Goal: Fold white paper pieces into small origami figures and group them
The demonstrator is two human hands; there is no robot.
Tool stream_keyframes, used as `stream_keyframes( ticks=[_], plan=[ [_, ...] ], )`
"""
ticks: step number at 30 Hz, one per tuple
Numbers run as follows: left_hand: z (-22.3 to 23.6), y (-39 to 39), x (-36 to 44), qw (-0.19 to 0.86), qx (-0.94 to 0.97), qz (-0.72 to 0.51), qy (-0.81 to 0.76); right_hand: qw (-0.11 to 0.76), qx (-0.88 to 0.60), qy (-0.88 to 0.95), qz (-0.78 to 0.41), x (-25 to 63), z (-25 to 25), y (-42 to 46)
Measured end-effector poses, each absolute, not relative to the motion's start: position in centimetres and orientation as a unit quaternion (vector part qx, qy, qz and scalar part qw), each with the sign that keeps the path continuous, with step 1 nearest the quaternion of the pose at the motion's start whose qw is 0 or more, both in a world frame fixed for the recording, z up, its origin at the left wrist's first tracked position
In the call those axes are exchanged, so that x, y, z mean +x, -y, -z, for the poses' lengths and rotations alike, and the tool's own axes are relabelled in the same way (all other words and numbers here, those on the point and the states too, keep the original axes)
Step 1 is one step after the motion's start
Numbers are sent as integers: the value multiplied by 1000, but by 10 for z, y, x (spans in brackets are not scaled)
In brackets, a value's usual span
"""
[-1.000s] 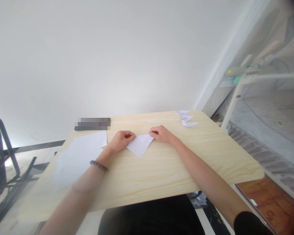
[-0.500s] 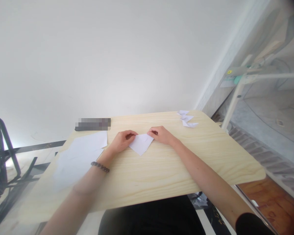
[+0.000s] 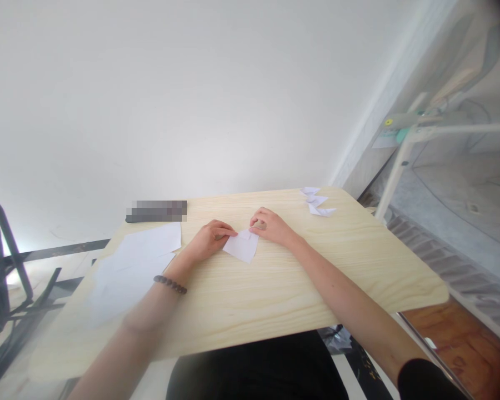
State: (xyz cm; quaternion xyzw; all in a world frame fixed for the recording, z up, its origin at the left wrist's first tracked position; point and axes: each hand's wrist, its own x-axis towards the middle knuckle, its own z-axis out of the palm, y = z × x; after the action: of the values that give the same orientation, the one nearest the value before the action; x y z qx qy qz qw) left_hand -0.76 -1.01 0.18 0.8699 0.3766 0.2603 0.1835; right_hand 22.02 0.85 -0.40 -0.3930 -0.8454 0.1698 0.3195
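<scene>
A small folded sheet of white paper (image 3: 242, 250) lies on the wooden table between my hands, one corner pointing toward me. My left hand (image 3: 211, 240), with a dark bead bracelet at its wrist, pinches the paper's far left edge between thumb and fingers. At the far right edge, my right hand (image 3: 270, 225) has its thumb on the paper and its index finger curled above, pinching near a small flap. The flap shows along the far edge, between the fingertips.
Larger white sheets (image 3: 133, 272) lie on the left of the light wooden table (image 3: 275, 311). A blurred dark object (image 3: 156, 211) sits at the back left. Several folded paper pieces (image 3: 318, 201) rest at the back right. A white frame (image 3: 400, 166) stands beyond the table's right side.
The paper has turned slightly, its near corner shifting right, and a small flap now shows at its far edge. My right hand's fingers have lifted a little and curled more openly.
</scene>
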Motion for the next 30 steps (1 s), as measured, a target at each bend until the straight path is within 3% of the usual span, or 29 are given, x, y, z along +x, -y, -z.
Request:
stream_keyframes(
  ticks=[12,20,30],
  plan=[
    [-7,15,-13,111,903,-198,-364,293,-356,874,-157,218,3,-6],
    [1,11,-12,7,876,-188,-445,305,-325,886,-133,214,-2,-4],
    [3,12,-10,23,887,-193,-419,263,-358,893,-71,215,1,-6]
  ],
)
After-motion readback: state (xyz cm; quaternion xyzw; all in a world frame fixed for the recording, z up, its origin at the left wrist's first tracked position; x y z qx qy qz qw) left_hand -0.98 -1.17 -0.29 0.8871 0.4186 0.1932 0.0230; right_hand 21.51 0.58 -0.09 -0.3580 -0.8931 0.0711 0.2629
